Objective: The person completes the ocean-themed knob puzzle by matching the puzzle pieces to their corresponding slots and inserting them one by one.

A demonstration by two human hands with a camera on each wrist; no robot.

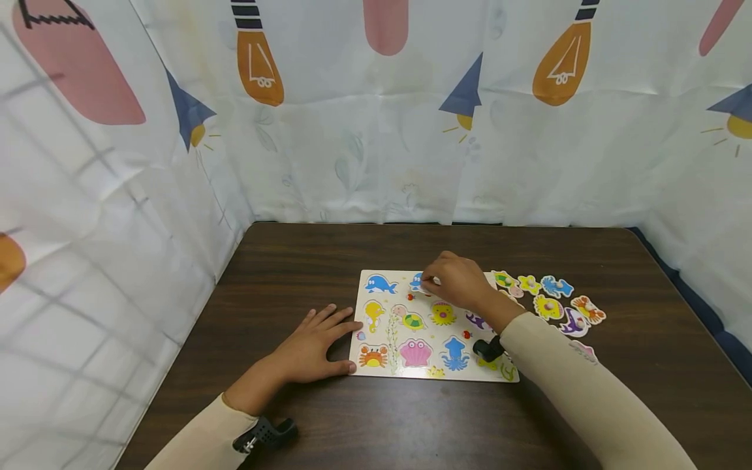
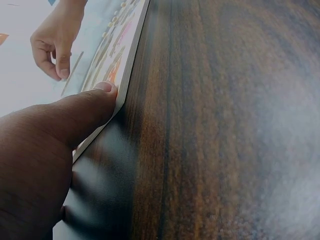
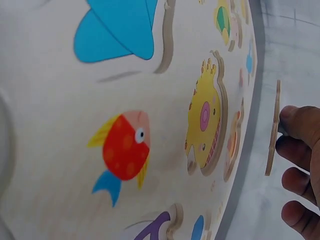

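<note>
A white wooden puzzle board (image 1: 384, 356) with sea-animal pieces lies on the dark table. My right hand (image 1: 439, 281) hovers over its top row and pinches a small blue puzzle piece (image 1: 417, 282), partly hidden by the fingers. In the right wrist view the fingers (image 3: 299, 150) hold that piece (image 3: 272, 130) edge-on, just off the board (image 3: 60, 150). My left hand (image 1: 314, 346) lies flat on the table with straight fingers against the board's left edge. In the left wrist view its thumb (image 2: 100, 102) presses the board's edge (image 2: 131, 55).
Several loose animal pieces (image 1: 549, 301) lie on the table to the right of the board. A blue whale piece (image 1: 380, 284) sits in the board's top left corner. Printed curtains (image 1: 364, 130) close in the table at the back and both sides.
</note>
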